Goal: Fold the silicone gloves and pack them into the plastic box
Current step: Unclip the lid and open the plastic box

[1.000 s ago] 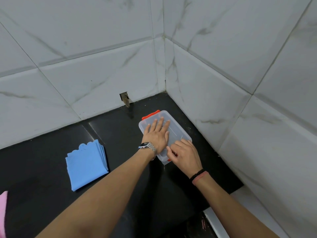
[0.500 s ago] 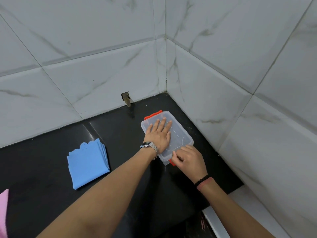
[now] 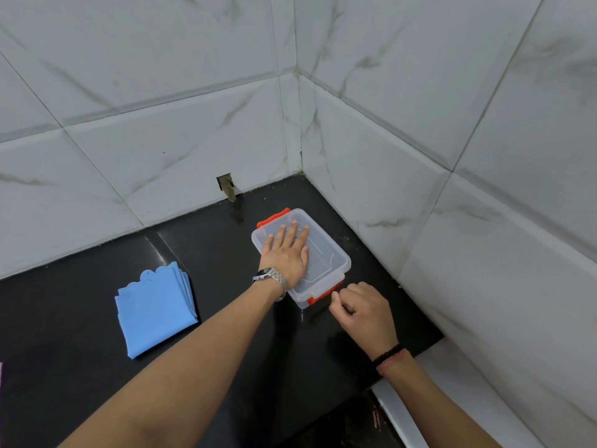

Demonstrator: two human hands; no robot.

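Observation:
A clear plastic box [image 3: 326,258] with its lid on and orange-red latches at both ends stands on the black counter near the wall corner. My left hand [image 3: 287,253] lies flat on the lid, fingers spread, a metal watch on the wrist. My right hand [image 3: 361,310] hovers just right of the near latch [image 3: 321,295], fingers curled in, thumb and forefinger close to the latch with nothing held. A folded blue glove [image 3: 156,307] lies flat on the counter to the left, apart from both hands.
White marble-look tiled walls close the counter [image 3: 226,334] at the back and right. A small notch [image 3: 226,185] sits in the back wall behind the box. A sliver of a pink thing [image 3: 1,379] shows at the far left edge. The counter's front right edge drops to a lower surface.
My right hand has slid off the lid's near corner and pulled back toward me, now beside the near latch, which has come into full view. My left hand stays flat on the lid.

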